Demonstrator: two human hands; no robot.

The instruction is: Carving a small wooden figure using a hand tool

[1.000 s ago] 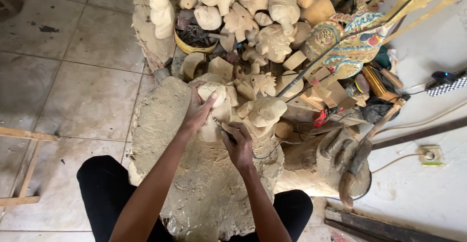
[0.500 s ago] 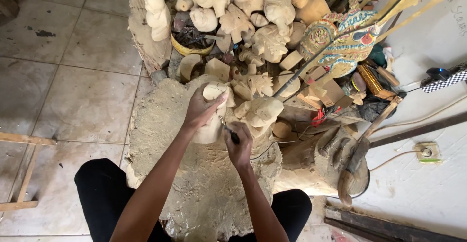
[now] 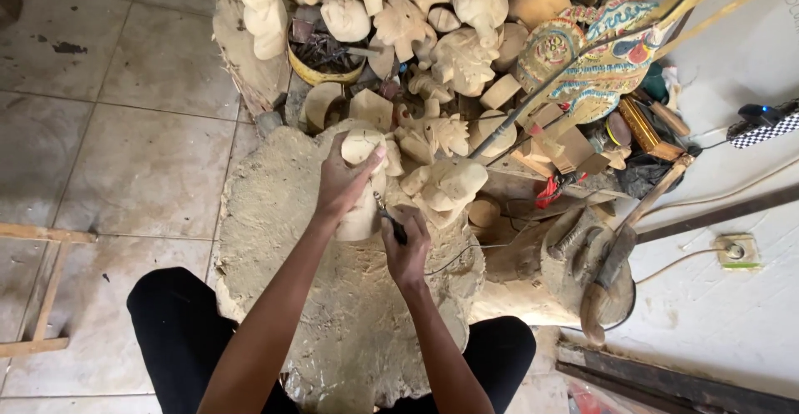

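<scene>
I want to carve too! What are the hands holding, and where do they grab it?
The left hand grips the pale wooden carving round its upper part. The right hand holds a small dark-handled carving tool by its handle.

The left hand [image 3: 343,183] grips a pale wood carving [image 3: 363,183] standing on a dusty stump [image 3: 275,239] — the right hand [image 3: 406,247] holds a dark tool [image 3: 389,221], tip against the carving. Behind them, piled carvings [image 3: 433,39] and a painted puppet [image 3: 591,56].
</scene>
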